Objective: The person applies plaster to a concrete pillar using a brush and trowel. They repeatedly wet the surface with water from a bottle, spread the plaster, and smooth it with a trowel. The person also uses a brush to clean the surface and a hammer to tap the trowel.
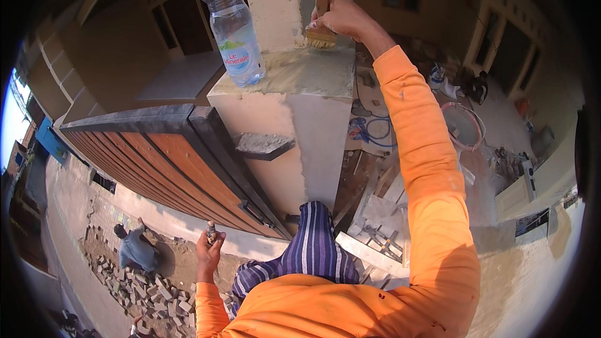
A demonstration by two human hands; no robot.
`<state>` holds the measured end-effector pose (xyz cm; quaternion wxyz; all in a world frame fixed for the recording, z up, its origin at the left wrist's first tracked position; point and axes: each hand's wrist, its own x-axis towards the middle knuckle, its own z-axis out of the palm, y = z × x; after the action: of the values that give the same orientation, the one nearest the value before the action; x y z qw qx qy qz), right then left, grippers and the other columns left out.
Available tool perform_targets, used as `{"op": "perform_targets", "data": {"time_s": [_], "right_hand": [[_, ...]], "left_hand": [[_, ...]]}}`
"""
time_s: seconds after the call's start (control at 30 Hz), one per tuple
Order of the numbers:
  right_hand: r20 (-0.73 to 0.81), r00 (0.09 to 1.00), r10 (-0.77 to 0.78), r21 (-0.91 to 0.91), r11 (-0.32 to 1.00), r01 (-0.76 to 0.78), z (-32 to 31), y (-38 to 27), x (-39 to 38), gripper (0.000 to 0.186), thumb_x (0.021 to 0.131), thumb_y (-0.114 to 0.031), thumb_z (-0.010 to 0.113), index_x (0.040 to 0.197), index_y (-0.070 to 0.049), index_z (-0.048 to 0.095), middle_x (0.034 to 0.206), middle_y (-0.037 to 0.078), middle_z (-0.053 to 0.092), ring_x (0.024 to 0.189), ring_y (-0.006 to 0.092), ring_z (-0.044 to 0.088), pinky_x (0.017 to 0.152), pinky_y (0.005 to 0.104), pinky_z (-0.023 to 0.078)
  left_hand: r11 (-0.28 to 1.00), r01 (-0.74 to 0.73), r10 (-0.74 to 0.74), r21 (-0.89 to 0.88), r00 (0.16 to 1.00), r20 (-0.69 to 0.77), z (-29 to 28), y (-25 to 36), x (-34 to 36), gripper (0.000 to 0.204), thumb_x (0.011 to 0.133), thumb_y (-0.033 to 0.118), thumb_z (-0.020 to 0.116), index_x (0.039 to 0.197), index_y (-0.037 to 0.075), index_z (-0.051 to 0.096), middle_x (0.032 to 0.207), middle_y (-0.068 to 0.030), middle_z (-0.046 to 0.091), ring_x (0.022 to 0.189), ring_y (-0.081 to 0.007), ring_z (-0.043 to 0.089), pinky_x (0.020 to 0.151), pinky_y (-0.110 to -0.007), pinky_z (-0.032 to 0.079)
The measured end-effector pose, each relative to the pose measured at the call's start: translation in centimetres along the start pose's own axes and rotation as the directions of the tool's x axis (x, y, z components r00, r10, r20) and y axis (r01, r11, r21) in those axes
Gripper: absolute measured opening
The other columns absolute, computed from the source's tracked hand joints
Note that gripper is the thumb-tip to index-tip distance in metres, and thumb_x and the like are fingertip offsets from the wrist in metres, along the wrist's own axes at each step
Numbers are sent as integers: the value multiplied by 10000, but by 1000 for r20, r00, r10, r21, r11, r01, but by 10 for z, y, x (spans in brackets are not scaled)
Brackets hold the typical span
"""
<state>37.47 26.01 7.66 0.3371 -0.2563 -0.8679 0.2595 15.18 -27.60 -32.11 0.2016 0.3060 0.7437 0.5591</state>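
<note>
My right hand point(348, 17), at the top, is closed round a paintbrush point(322, 4) with a red-ended wooden handle. Its pale bristles point down, at the foot of the upper wall of a masonry pillar point(319, 131), just over a damp-looking ledge point(294, 75). I cannot tell whether they touch. A clear plastic bottle point(235, 44) stands upright on the ledge's left side. Lower left, my left hand point(208, 255) is closed round a small, brownish, knobbed object point(211, 230), perhaps a handle. The rest of that object is hidden by my fingers.
A black-framed gate with wooden slats point(163, 163) adjoins the pillar's left side. Below, a person point(136, 248) crouches beside loose paving blocks point(156, 294). At right are a round tub point(463, 126), a blue hose point(379, 130) and boards point(372, 254). A small ledge point(264, 145) juts from the pillar.
</note>
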Motion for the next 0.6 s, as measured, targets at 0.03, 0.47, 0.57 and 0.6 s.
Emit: {"op": "perform_targets", "data": {"time_s": [0.03,0.47,0.57,0.6], "right_hand": [[-10,998,63,-107,992,-64,-3,-1,1,209,831,-138,749,996,-10,753,961,145,755,930,269,708,838,417,523],[-51,999,-5,-210,978,-6,39,-3,36,253,833,-168,729,1012,10,738,947,173,753,900,321,705,832,424,519],[-16,1000,-4,-440,898,-3,42,8,41,249,847,-202,747,1021,-24,760,978,124,774,925,277,722,837,442,522],[15,999,-43,-334,941,46,44,11,43,270,848,-224,750,1026,-21,761,982,133,776,920,289,728,833,446,525]], "left_hand": [[1000,20,-20,22,1000,11,-1,3,-2,148,964,67,747,966,46,601,873,45,589,812,-57,523,741,-240,448],[999,25,-23,-37,997,75,31,21,-4,133,961,94,753,999,24,646,881,27,654,825,-70,576,781,-260,491],[997,-3,7,-74,998,56,29,20,-7,138,961,104,755,962,34,636,826,49,594,762,-57,513,710,-255,454],[999,-12,13,-41,1000,23,28,21,-8,139,961,104,755,957,35,635,819,52,584,756,-56,502,701,-253,446]]}}
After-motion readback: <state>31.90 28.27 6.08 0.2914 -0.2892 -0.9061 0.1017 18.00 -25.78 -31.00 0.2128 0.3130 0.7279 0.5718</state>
